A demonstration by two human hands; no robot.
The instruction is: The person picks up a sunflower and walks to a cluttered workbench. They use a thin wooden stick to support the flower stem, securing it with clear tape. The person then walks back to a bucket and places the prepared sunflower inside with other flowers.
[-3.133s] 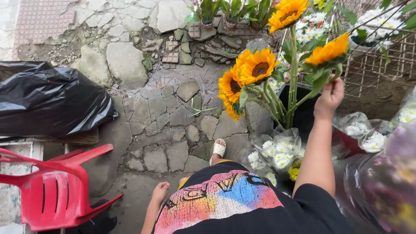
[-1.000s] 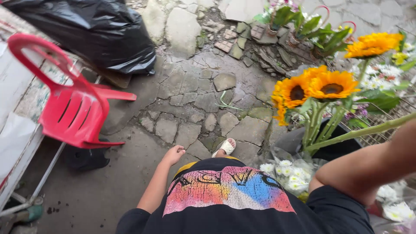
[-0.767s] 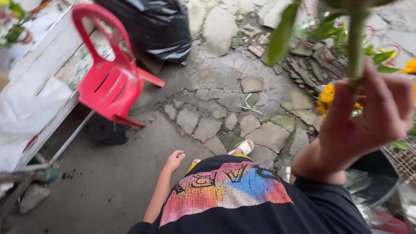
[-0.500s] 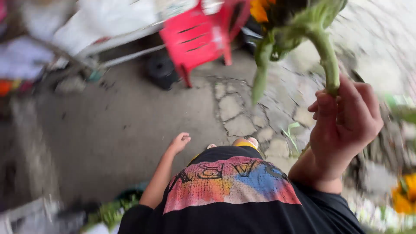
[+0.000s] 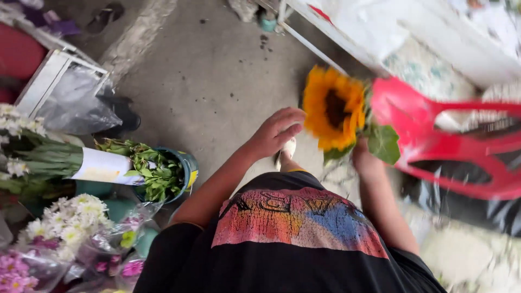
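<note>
A single sunflower (image 5: 332, 107) with a yellow head and a green leaf is held out in front of me, its face turned up toward the camera. My right hand (image 5: 362, 158) grips its stem just below the leaf and is mostly hidden behind it. My left hand (image 5: 275, 131) hangs empty beside the flower, fingers loosely apart, a little left of the bloom. The flower's stem is blurred below my right hand. My black shirt with a coloured print fills the bottom of the view.
A red plastic chair (image 5: 450, 135) stands at the right by a white table frame (image 5: 347, 32). At the left, a bucket of green leaves (image 5: 163, 173), a paper-wrapped bunch of stems (image 5: 54, 163) and white and pink wrapped flowers (image 5: 65, 228). Bare concrete floor (image 5: 206, 70) lies ahead.
I have turned away from the sunflower bucket toward the left. The sunflower has come down from above my head to chest height in my right hand. The chair now lies at my right.
</note>
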